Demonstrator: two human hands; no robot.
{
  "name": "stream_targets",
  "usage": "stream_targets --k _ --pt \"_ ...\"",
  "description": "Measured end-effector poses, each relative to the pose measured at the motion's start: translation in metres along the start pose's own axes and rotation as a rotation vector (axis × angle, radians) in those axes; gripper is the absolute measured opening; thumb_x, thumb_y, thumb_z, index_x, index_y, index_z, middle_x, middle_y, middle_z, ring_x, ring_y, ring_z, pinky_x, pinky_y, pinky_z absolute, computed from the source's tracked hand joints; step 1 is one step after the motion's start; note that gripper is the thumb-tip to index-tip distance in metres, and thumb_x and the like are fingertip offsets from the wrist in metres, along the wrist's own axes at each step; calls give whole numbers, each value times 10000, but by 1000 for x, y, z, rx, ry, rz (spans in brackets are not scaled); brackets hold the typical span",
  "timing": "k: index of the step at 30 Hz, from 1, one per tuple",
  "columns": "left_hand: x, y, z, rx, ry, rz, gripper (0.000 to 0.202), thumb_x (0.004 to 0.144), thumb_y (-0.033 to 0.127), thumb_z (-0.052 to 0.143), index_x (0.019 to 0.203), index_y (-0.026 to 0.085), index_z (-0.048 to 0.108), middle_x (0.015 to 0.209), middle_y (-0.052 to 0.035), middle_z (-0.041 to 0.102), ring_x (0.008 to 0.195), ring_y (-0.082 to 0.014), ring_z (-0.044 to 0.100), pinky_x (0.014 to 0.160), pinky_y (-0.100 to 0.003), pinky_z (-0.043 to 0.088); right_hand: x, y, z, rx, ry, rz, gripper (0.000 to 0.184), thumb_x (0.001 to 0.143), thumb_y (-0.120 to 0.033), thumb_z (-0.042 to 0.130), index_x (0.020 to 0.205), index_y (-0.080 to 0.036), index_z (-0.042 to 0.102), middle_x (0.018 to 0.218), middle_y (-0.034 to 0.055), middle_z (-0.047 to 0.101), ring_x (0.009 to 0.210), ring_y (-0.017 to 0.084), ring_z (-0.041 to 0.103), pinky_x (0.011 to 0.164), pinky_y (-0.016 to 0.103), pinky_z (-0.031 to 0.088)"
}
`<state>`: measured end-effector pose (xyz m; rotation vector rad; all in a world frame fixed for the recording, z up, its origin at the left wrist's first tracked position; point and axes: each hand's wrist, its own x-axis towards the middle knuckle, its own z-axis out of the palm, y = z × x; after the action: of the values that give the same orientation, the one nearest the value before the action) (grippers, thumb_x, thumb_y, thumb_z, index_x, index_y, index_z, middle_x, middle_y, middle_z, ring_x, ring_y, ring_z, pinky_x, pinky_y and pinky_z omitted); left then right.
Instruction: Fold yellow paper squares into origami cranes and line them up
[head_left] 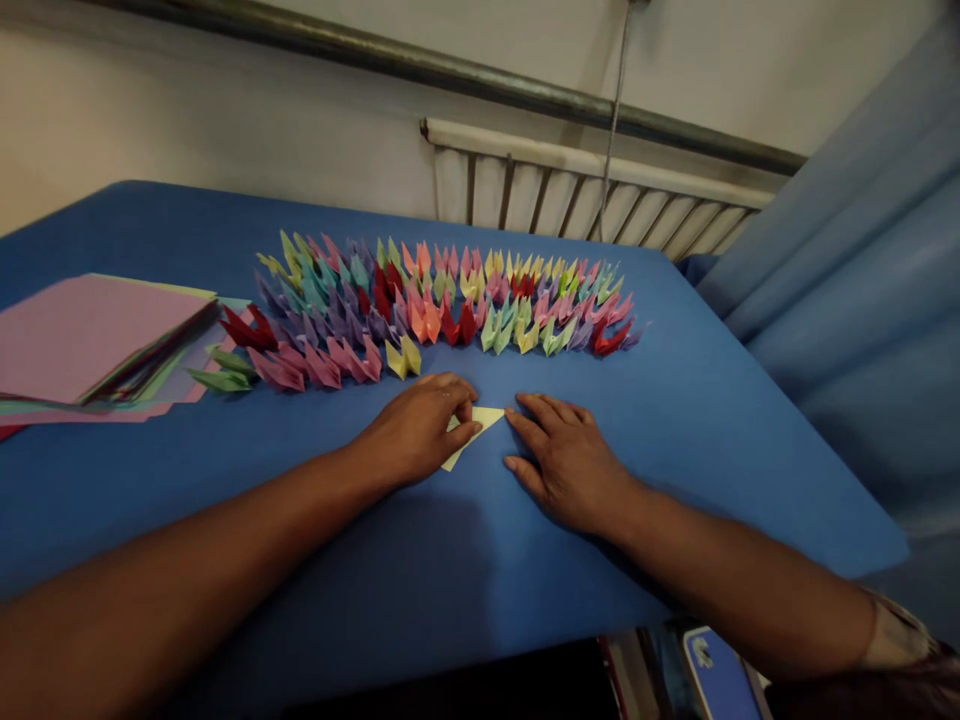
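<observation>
A small pale-yellow folded paper (481,430) lies on the blue table, its pointed corner toward the right. My left hand (426,425) covers its left part, with thumb and fingertips closed on it. My right hand (564,455) rests palm down on the table, fingers stretched out and somewhat apart, its index fingertip at the paper's right tip. Just beyond my left hand stands a yellow folded paper crane (404,357), at the near edge of rows of folded cranes (424,318) in pink, red, purple, green, blue and yellow.
To the left, a stack of coloured paper sheets (105,335) lies on the blue table (360,600). Behind the table are a radiator (592,190) and a pipe along the wall. A blue curtain (847,300) hangs at the right. A blue phone-like object (721,675) shows below the front edge.
</observation>
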<state>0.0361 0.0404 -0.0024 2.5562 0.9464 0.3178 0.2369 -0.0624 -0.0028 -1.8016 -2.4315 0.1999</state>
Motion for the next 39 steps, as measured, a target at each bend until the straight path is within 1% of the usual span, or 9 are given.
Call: stream_targets --k 4,8,11,16,21,31,35,37,39 --pt "-2 0 -5 40 -16 0 103 883 270 554 881 181 605 1031 -60 637 957 -221 586 851 -354 439 1 1 1 10 14 27 596 960 -487 401 1424 -115 441 1494 156 416 1350 312 369 1085 484 301" --pt "-3 7 -10 172 -56 69 168 929 267 493 1006 180 615 943 -55 638 874 -211 580 776 -331 437 2 1 2 33 32 -28 502 964 -426 427 1415 -207 465 1506 138 397 1350 297 370 1068 483 310" --pt "-4 13 -10 281 -90 113 189 941 229 458 999 163 625 948 -71 637 857 -213 575 759 -330 438 3 2 3 40 29 -65 465 966 -408 434 1401 -252 484 1518 132 375 1361 300 355 1058 486 312" --pt "-3 17 -8 411 -110 160 197 928 146 449 1000 147 632 971 -88 641 866 -229 570 747 -338 444 6 -1 4 37 16 -62 491 968 -407 422 1426 -232 453 1522 135 370 1374 297 341 1074 485 295" --pt "-2 17 -9 421 -99 196 210 930 123 440 945 131 650 945 -101 646 834 -227 563 725 -343 441 5 -2 2 37 14 -46 505 971 -411 402 1412 -175 470 1514 141 384 1373 285 345 1084 475 296" --pt "-1 20 -11 477 -149 194 196 931 139 456 955 137 650 967 -94 653 853 -228 573 742 -342 449 3 -1 3 64 42 -27 499 960 -392 426 1361 -107 511 1476 151 438 1336 283 394 1091 462 312" --pt "-3 20 -10 463 -128 177 216 936 139 439 959 135 653 945 -89 660 848 -218 588 725 -326 454 5 -4 5 70 61 42 589 960 -458 412 1432 -106 416 1508 164 387 1353 291 374 1085 472 320" --pt "-4 20 -9 452 -120 165 225 940 160 437 977 132 657 947 -92 664 856 -218 596 724 -321 459 8 -8 6 49 56 36 670 949 -543 401 1490 -157 326 1557 160 299 1390 321 317 1074 508 315" --pt "-6 20 -8 441 -126 158 232 940 183 440 1003 125 656 967 -99 665 871 -226 603 733 -330 469 10 -12 7 20 34 10 704 926 -619 389 1497 -213 321 1584 148 236 1416 350 264 1068 539 299"
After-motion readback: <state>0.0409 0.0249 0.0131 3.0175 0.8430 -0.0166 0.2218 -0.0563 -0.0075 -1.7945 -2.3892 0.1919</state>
